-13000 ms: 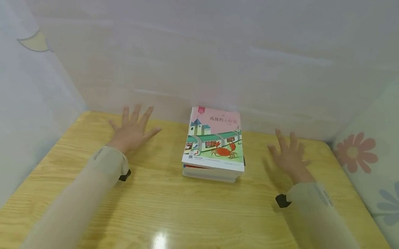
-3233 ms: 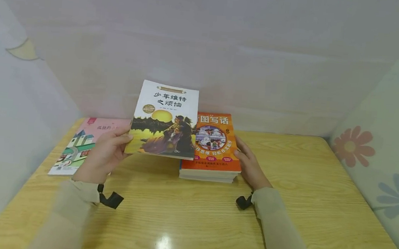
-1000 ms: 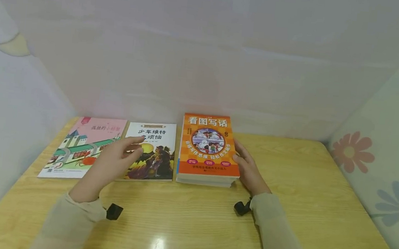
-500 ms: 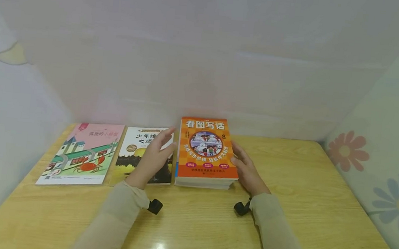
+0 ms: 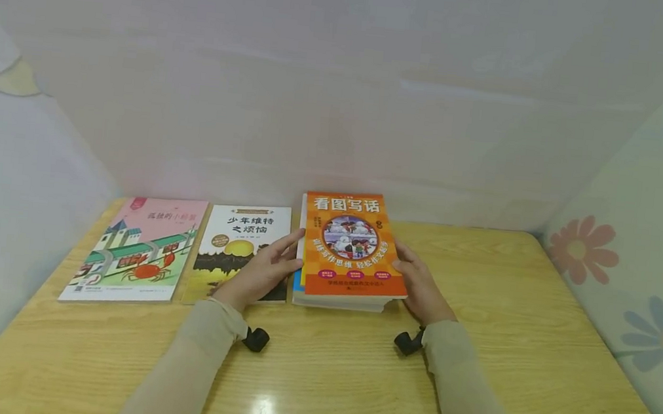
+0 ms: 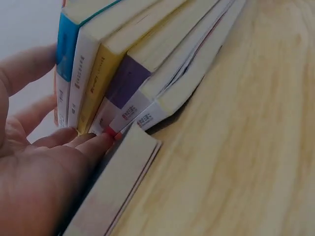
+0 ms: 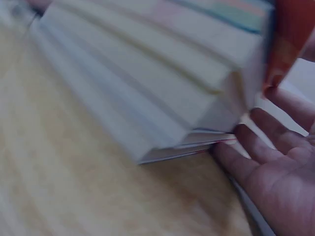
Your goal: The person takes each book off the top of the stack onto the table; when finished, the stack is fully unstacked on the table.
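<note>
A stack of books [image 5: 336, 299] stands mid-table, topped by an orange book [image 5: 350, 245] that sits askew to the right, baring a blue cover under it. My right hand [image 5: 421, 290] is at the stack's right side; in the right wrist view its fingers [image 7: 256, 137] reach under the orange cover [image 7: 290, 29] and seem to pinch that edge. My left hand [image 5: 263, 273] lies on a white-and-yellow book [image 5: 246, 236] with straight fingers [image 6: 74, 142] pressed against the stack's spines [image 6: 123, 83].
A pink book with a crab picture [image 5: 138, 249] lies flat at the far left of the wooden table [image 5: 352, 380]. Cloth walls close in the back, left and right sides. Bare tabletop shows to the right of the stack and along the front.
The left hand left the white-and-yellow book's cover and came against the stack's left side. The orange top book has shifted right and risen a little, baring a blue cover beneath.
</note>
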